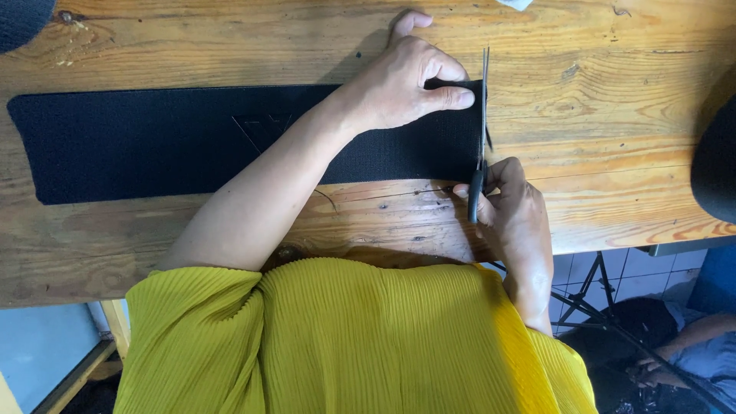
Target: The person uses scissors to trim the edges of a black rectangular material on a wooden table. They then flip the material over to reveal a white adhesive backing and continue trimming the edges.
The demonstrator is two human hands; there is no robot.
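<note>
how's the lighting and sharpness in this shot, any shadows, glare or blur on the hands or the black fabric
Head view: soft even light, no harsh glare on the wooden table; a faint shadow falls left of the left hand; black fabric strip reads very dark, with faint weave and a triangular mark; scissors and right hand are sharp, no motion blur; the floor area lower right is dim.

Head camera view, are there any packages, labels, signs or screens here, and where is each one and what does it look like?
No package, sign or screen shows.
Closest to a label: a faint triangle mark pressed into the long black fabric strip on the wooden table, left of the left hand; black on black, no other colour.
</note>
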